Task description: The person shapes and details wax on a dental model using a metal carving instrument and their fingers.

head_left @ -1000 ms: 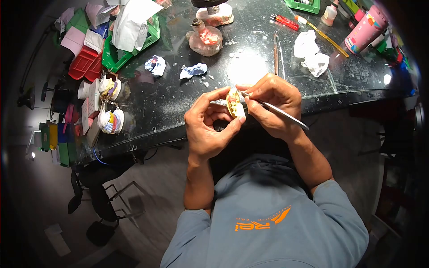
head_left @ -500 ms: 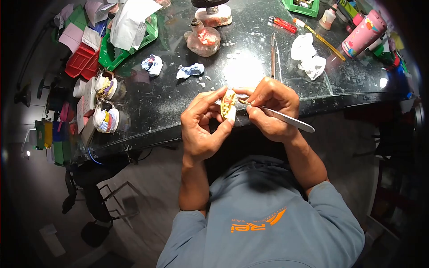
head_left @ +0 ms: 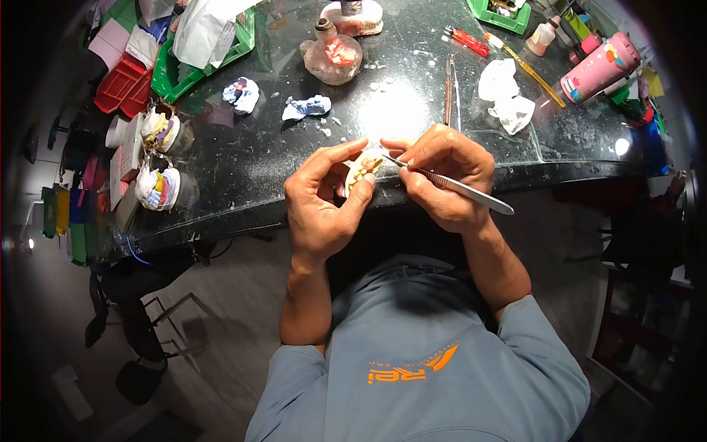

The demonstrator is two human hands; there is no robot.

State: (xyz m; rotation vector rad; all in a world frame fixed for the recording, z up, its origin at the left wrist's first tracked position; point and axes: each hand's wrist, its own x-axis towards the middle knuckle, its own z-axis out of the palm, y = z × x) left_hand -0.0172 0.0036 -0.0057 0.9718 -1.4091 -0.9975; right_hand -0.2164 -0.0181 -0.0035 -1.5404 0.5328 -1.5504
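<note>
My left hand [head_left: 322, 202] holds a small yellowish dental cast [head_left: 360, 171] between thumb and fingers, its tooth side turned up and tilted. In my right hand [head_left: 451, 175] a slim metal scalpel [head_left: 471, 193] with a ribbed grip is pinched like a pen. The scalpel's tip points left at the upper right edge of the cast; whether it touches, I cannot tell. Both hands are just above the front edge of the black bench [head_left: 250, 180].
Blue-white putty lumps [head_left: 307, 107] and a glass spirit burner [head_left: 333, 59] stand beyond my hands. Articulated dental models [head_left: 157, 187] sit at left, near a red tray [head_left: 125, 85]. Crumpled tissue [head_left: 508, 99], a brown-handled tool [head_left: 448, 92] and a pink bottle [head_left: 600, 68] lie at right.
My left hand has turned the cast, which now leans with its top to the right. The scalpel lies slightly flatter. The whole view has shifted a little.
</note>
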